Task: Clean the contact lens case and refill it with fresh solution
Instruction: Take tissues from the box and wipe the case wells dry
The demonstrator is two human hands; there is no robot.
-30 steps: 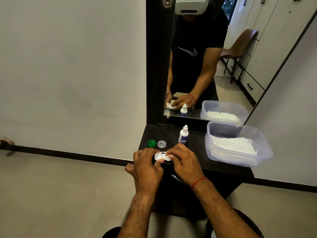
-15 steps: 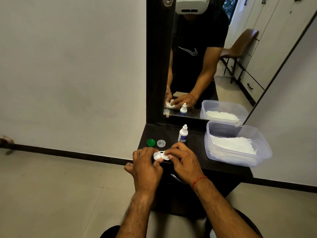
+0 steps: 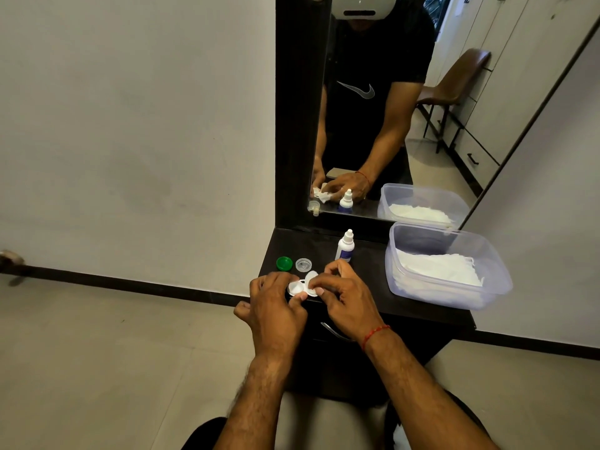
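— Looking for the contact lens case (image 3: pixel 297 287)?

— Found over the near edge of the dark matte table (image 3: pixel 406 303), pinched from both sides. White glossy plastic, two round shallow wells joined by a short bridge.

— Gripped how?

— From 9 o'clock by the left hand (image 3: pixel 276 306), fingers curled in, thumb tip pressed at the left well's rim. From 3 o'clock by the right hand (image 3: pixel 344 303), fingertips bent down onto the right well, thin red thread (image 3: pixel 375 334) round the wrist.

— And around the case?

— At 11 o'clock, flat on the table, a round green cap (image 3: pixel 284 263). Just beside that, at 12, a clear round cap (image 3: pixel 303 264). At 1 o'clock, upright, a small white solution bottle (image 3: pixel 344 246) with a tapered nozzle and a blue label. At 3 o'clock, well apart, a translucent rectangular plastic tub (image 3: pixel 487 254) lined with soft white tissues (image 3: pixel 438 267).

— Anything in the mirror (image 3: pixel 454 125)?

— Reflected below the hands, a crumpled white wad (image 3: pixel 321 194); held by which hand, impossible to tell.
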